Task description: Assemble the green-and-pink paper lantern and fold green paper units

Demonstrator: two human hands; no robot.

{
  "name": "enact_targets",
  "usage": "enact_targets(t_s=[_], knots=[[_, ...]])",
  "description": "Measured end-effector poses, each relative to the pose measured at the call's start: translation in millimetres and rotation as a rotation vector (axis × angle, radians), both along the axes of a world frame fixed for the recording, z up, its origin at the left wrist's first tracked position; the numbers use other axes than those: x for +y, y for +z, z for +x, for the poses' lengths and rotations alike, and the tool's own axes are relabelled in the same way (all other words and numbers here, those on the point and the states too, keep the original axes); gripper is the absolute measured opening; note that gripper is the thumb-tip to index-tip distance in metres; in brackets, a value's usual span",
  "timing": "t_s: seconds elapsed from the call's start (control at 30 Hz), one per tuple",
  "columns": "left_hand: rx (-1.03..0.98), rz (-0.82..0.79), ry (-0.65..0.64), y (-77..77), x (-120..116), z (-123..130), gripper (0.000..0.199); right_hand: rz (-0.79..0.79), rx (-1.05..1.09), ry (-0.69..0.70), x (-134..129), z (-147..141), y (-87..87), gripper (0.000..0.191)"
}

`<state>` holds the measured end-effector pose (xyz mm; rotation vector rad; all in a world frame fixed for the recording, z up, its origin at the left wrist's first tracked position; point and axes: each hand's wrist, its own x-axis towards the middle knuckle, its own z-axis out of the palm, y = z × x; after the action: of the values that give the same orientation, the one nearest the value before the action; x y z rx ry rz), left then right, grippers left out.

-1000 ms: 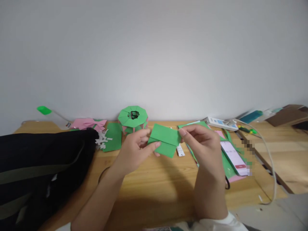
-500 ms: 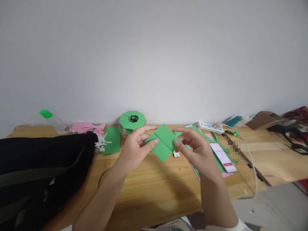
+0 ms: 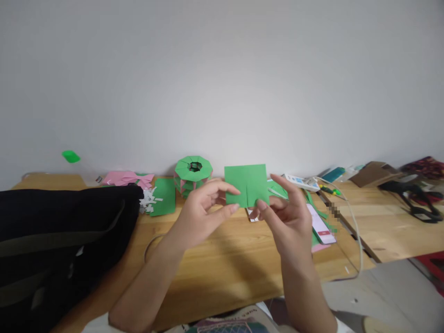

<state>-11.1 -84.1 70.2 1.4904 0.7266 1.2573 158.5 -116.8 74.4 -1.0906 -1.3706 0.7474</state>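
Newly squared up from a diamond tilt, a green paper square (image 3: 246, 178) sits between the hands, pinched by the right hand (image 3: 293, 219), touched by the left hand (image 3: 197, 215), whose grip is unclear; apparently it is being reoriented.

Craft corner: wooden table (image 3: 208, 263), paper scraps (image 3: 149, 200), papercraft ring (image 3: 194, 175)

Green paper rectangle (image 3: 245, 179), raised, near upright; lower-middle line, perhaps crease.
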Motion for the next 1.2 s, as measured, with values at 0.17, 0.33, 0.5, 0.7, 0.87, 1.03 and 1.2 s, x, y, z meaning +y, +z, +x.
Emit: enact_targets(t_s=[0.17,0.33,0.5,0.7,0.87,1.03,1.2], knots=[[-0.051,0.051,-0.016,-0.1,-3.2,1.5,0.036,-0.007,0.035,0.121,-1.3,0.7,2.8,0.048],[-0.140,0.071,-0.071,-2.6,-5.6,2.2,0.036,0.036,0.060,0.119,-2.7,6.8,5.9,0.048],[-0.125,0.094,-0.073,-3.6,-8.2,0.6,0.040,0.092,0.037,0.089,2.5,13.6,18.0,0.045],[-0.042,0.145,0.021,-3.0,-8.7,-0.9,0.040,0.030,-0.107,0.202,21.3,21.9,40.3,0.042],[-0.048,0.084,0.095,-2.4,-7.8,-1.5,0.037,0.011,-0.165,0.260,22.7,21.6,37.8,0.050],[-0.090,0.094,0.082,-2.7,-7.8,-3.2,0.033,0.017,-0.209,0.274,17.7,20.6,30.2,0.052],[-0.082,0.146,0.097,-4.1,-9.0,-4.2,0.035,0.032,-0.187,0.243,15.1,19.4,28.8,0.052]])
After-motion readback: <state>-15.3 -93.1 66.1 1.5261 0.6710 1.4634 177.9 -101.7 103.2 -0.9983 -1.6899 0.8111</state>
